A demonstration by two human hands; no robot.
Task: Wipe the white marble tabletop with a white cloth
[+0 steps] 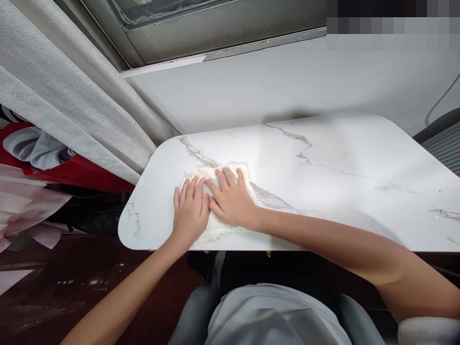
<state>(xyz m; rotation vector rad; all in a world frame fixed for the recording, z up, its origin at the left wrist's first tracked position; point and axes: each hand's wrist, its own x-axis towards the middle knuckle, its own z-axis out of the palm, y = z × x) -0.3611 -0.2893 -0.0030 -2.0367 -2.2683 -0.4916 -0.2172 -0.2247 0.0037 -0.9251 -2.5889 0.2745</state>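
A white cloth (215,229) lies spread on the white marble-patterned table (345,158), left of its middle and close to the front edge. My left hand (190,208) rests flat on the cloth's left side, fingers stretched out and pointing away from me. Beside it, my right hand (232,199) presses flat on the cloth with its fingers spread. The two thumbs are close together, near the cloth's middle. Parts of the cloth are hidden under both palms.
A grey curtain (82,81) hangs at the table's left end. Behind the table rises a white wall (251,86) below a window frame (215,28). A red bag (97,172) with grey cloth stands at left. A dark chair back (443,139) is at right.
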